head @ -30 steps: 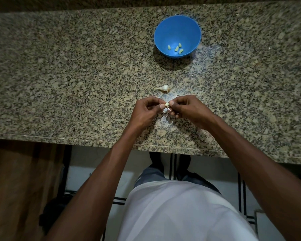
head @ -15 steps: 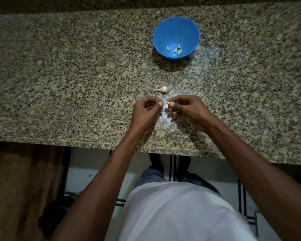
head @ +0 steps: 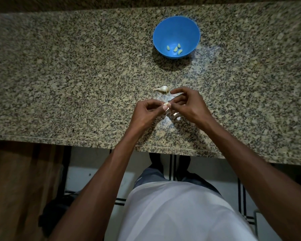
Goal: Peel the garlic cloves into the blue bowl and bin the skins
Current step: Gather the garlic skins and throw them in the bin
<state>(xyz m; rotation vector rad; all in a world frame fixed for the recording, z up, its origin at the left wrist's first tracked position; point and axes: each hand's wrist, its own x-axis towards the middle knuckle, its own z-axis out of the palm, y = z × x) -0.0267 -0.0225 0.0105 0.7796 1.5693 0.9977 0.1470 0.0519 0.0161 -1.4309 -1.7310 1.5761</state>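
A blue bowl (head: pixel 176 25) stands at the back of the granite counter (head: pixel 68 75) with several peeled cloves (head: pixel 175 49) in its bottom. A small remnant of a garlic bulb (head: pixel 163 89) lies on the counter between the bowl and my hands. My left hand (head: pixel 147 113) pinches a small pale garlic clove (head: pixel 166 104) between thumb and fingertips. My right hand (head: pixel 188 105) meets it from the right, its thumb and a finger pinching at the same clove, the index finger raised above. Bits of pale skin (head: pixel 176 114) lie under my right hand.
The counter's front edge (head: pixel 94 142) runs just below my wrists. Beneath it are a tiled floor with dark lines (head: pixel 172 167) and a wooden panel (head: pixel 16 188) at the left. No bin is in view.
My right hand has lifted its index finger and shifted slightly right and up while still working at the clove. The left hand keeps its pinch in nearly the same place.
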